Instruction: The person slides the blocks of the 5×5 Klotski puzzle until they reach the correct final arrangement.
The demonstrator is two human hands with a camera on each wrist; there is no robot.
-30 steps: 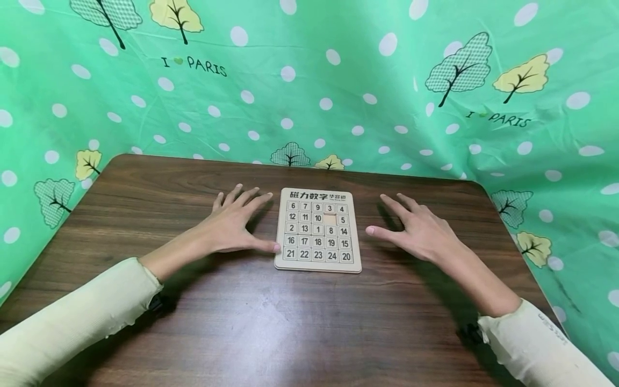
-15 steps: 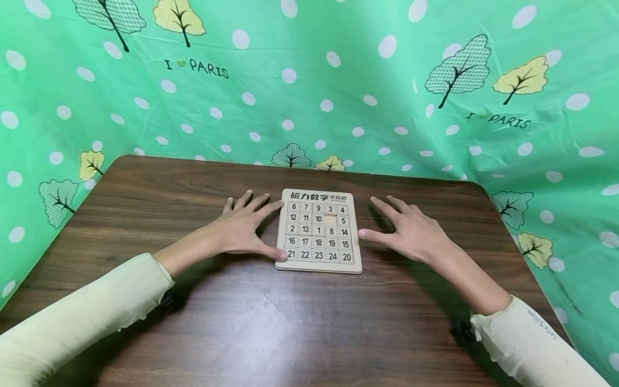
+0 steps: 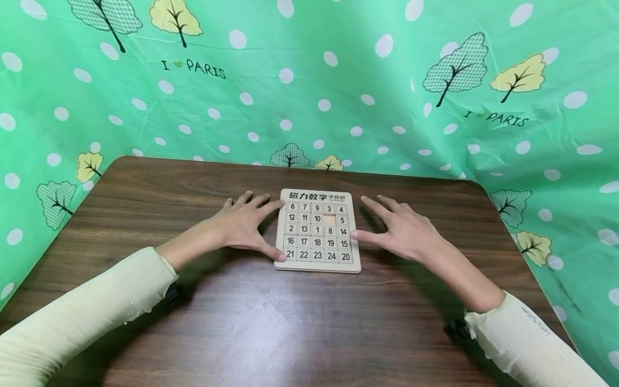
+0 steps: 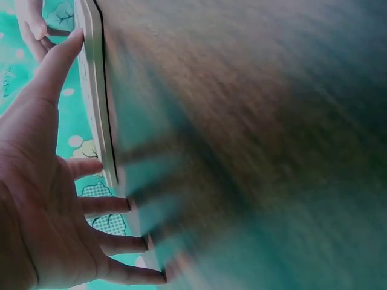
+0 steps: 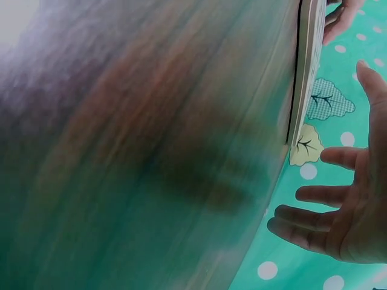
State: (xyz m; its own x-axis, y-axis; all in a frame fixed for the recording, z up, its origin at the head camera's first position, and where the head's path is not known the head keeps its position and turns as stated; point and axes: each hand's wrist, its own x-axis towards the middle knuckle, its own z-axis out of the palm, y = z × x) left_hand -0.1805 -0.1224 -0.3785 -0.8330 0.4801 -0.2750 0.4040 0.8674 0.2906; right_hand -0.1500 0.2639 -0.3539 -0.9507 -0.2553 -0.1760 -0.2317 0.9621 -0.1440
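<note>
A flat wooden number slide puzzle [image 3: 317, 267] lies on the table, its numbered tiles facing up. One bare square shows below tile 3, between tiles 10 and 5. My left hand [image 3: 242, 226] is spread along the puzzle's left side, thumb on the lower left corner and index fingertip at the upper left edge. In the left wrist view, the other fingers of that hand [image 4: 106, 244] reach down beside the board. My right hand [image 3: 411, 231] is spread on the other side, its thumb tip overlapping the right edge near tile 14, its remaining fingers straight and apart from the puzzle.
The dark wood-grain table [image 3: 271, 333] has a rounded far edge. Behind and beside it hangs a green polka-dot cloth [image 3: 309, 86] printed with trees. Pale sleeves [image 3: 92, 301] cover both forearms, and a dark strap shows under each cuff.
My left hand has come right until its thumb and index finger meet the puzzle. The right hand has moved left, bringing its thumb to the puzzle's right edge. The tiles stand as before.
</note>
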